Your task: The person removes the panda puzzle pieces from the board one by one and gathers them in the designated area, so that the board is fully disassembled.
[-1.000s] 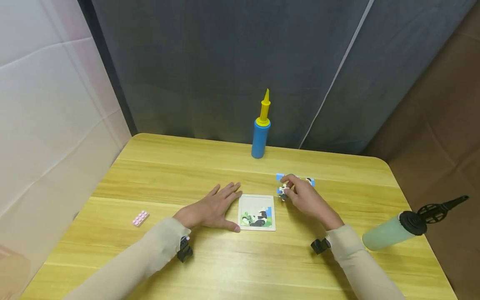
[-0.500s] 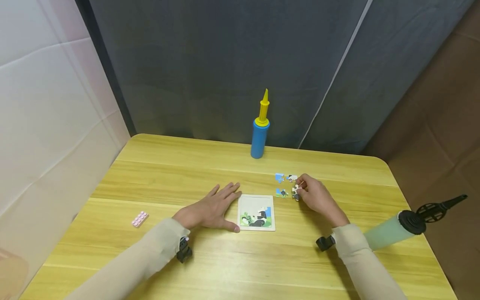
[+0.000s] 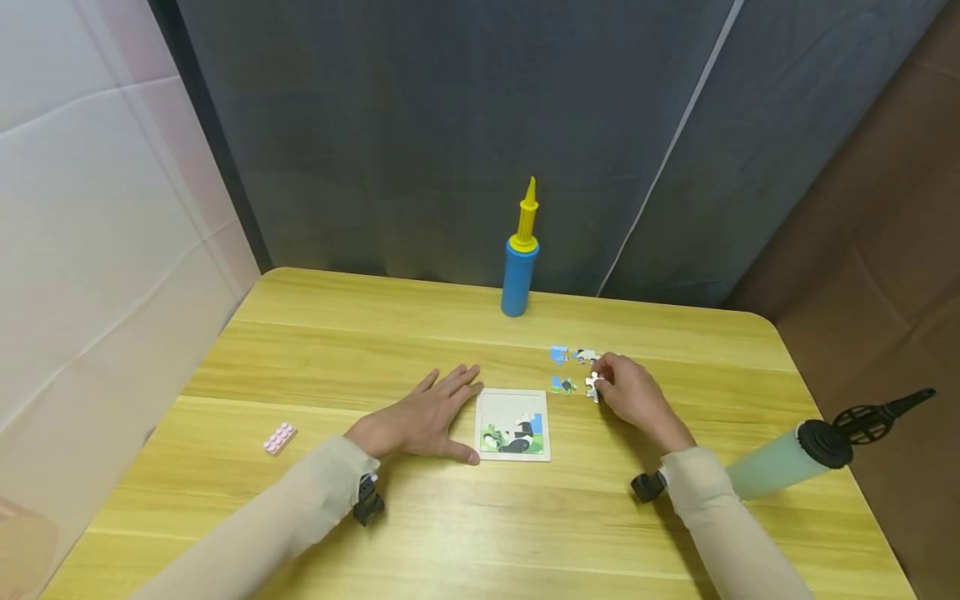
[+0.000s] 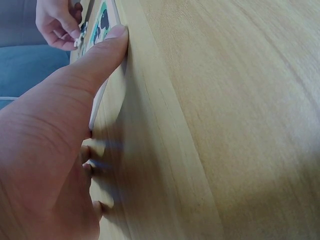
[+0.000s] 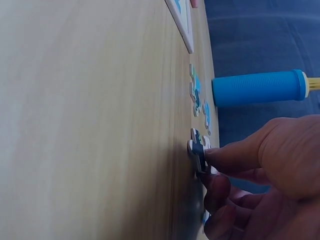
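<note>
My left hand [image 3: 420, 421] lies with fingers spread on the table, its thumb and index fingertips at the left edge of a square white puzzle tray [image 3: 487, 402]. Inside the tray's lower half sit joined panda puzzle pieces [image 3: 517, 435]; bare board shows above them. To the right, my right hand [image 3: 637, 396] pinches a black-and-white puzzle piece [image 5: 199, 150] between thumb and finger, close over the table. Beside it lie a blue-and-green piece [image 3: 562, 386], a blue piece [image 3: 558, 355] and a white-and-black piece [image 3: 585, 356]. The right hand partly covers this area in the head view.
A blue hand pump [image 3: 517, 279] with a yellow nozzle stands at the table's back. On the left lies a pink toy brick [image 3: 280, 438]. A pale green bottle [image 3: 776, 462] with a black top is tilted at the right, near the right forearm.
My right hand has moved right with the puzzle piece, uncovering the other loose pieces, and then stayed almost still. The left hand and tray have kept their place.
</note>
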Available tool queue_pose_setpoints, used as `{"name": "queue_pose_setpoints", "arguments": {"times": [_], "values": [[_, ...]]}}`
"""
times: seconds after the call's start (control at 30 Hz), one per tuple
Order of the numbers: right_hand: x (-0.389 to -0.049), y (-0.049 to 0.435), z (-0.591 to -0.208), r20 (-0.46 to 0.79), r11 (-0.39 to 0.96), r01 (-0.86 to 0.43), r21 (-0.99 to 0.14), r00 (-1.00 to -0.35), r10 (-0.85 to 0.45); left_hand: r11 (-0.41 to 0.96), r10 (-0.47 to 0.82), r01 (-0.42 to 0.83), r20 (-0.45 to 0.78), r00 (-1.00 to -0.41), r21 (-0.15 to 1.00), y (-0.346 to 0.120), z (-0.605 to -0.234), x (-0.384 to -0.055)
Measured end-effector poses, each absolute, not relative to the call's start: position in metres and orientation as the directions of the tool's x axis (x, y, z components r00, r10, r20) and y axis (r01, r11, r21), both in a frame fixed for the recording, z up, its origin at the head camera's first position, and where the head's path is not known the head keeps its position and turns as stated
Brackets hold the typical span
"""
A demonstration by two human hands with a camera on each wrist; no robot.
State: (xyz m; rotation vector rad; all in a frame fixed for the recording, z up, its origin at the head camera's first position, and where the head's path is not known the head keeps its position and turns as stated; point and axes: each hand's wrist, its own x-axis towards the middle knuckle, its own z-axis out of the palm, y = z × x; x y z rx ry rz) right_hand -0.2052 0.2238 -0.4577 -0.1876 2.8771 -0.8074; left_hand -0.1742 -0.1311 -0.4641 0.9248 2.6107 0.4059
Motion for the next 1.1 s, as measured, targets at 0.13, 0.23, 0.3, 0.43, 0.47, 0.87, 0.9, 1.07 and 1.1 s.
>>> {"name": "queue_pose_setpoints", "arguments": {"times": [0.13, 0.23, 0.3, 0.43, 0.47, 0.87, 0.9, 1.07, 1.1], "values": [[-0.206, 0.221, -0.458, -0.108, 0.859, -0.068, -0.507, -0.984, -0.141, 0.744, 0.649, 0.551, -0.215, -0.73, 0.378, -0.131, -0.464, -0.174], [-0.206, 0.219, -0.458, -0.105, 0.869, -0.056, -0.492, -0.987, -0.124, 0.745, 0.649, 0.55, -0.219, -0.729, 0.377, -0.131, -0.464, -0.173], [-0.206, 0.217, -0.458, -0.101, 0.872, -0.048, -0.487, -0.989, -0.111, 0.748, 0.647, 0.549, -0.224, -0.729, 0.372, -0.131, -0.464, -0.173], [-0.206, 0.217, -0.459, -0.086, 0.874, -0.051, -0.483, -0.991, -0.106, 0.75, 0.646, 0.55, -0.228, -0.728, 0.368, -0.131, -0.463, -0.174], [-0.206, 0.217, -0.459, -0.085, 0.874, -0.051, -0.483, -0.991, -0.105, 0.749, 0.647, 0.55, -0.227, -0.728, 0.369, -0.131, -0.463, -0.174], [-0.2, 0.211, -0.449, -0.066, 0.874, -0.079, -0.48, -0.99, -0.126, 0.749, 0.649, 0.556, -0.228, -0.726, 0.361, -0.131, -0.463, -0.174], [-0.198, 0.209, -0.446, -0.065, 0.872, -0.089, -0.481, -0.988, -0.137, 0.749, 0.648, 0.555, -0.23, -0.726, 0.36, -0.131, -0.463, -0.174], [-0.187, 0.197, -0.437, -0.051, 0.855, -0.153, -0.495, -0.978, -0.205, 0.75, 0.648, 0.554, -0.233, -0.725, 0.362, -0.131, -0.463, -0.174], [-0.185, 0.195, -0.436, -0.05, 0.851, -0.166, -0.498, -0.974, -0.219, 0.749, 0.648, 0.553, -0.231, -0.726, 0.364, -0.131, -0.462, -0.174]]}}
